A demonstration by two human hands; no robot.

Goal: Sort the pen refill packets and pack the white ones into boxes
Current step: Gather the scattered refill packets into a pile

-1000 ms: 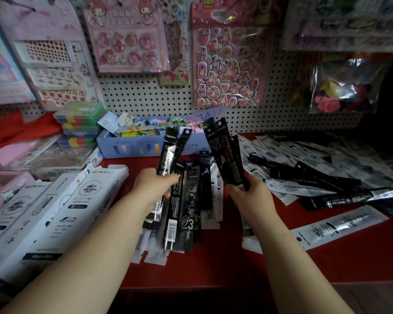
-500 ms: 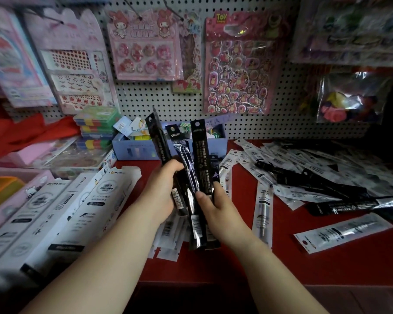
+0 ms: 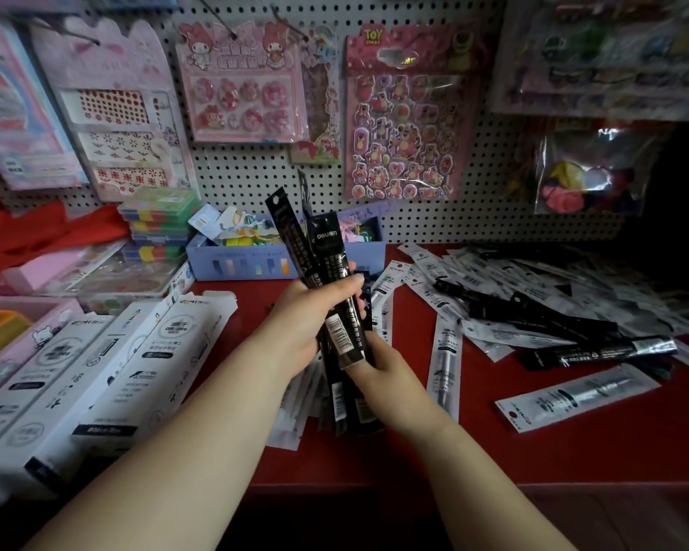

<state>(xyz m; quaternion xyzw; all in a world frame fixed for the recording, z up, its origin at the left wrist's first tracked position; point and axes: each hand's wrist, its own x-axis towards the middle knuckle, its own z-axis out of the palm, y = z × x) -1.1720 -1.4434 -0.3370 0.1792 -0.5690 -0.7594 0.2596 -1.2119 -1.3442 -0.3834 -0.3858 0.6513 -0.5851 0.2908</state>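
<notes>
A bundle of black refill packets (image 3: 327, 264) stands upright above the red counter (image 3: 533, 455). My left hand (image 3: 299, 324) grips the bundle round its middle. My right hand (image 3: 378, 371) holds the bundle's lower end from the right. More packets lie flat under my hands, mostly hidden. A white refill packet (image 3: 446, 359) lies just right of my right hand. Another white packet (image 3: 573, 395) lies nearer the front right. A mixed heap of white and black packets (image 3: 533, 308) covers the counter's right side. White boxes (image 3: 108, 375) lie side by side at the left.
A blue tray of small items (image 3: 247, 264) stands against the pegboard (image 3: 255, 184), which carries hanging sticker sheets. Stacked coloured cases (image 3: 160, 220) and pink boxes (image 3: 28, 332) crowd the far left. The counter's front edge runs just below my forearms.
My two hands have come together: the black packets that were held apart in each hand now form one upright bundle gripped by both. The view has shifted closer.
</notes>
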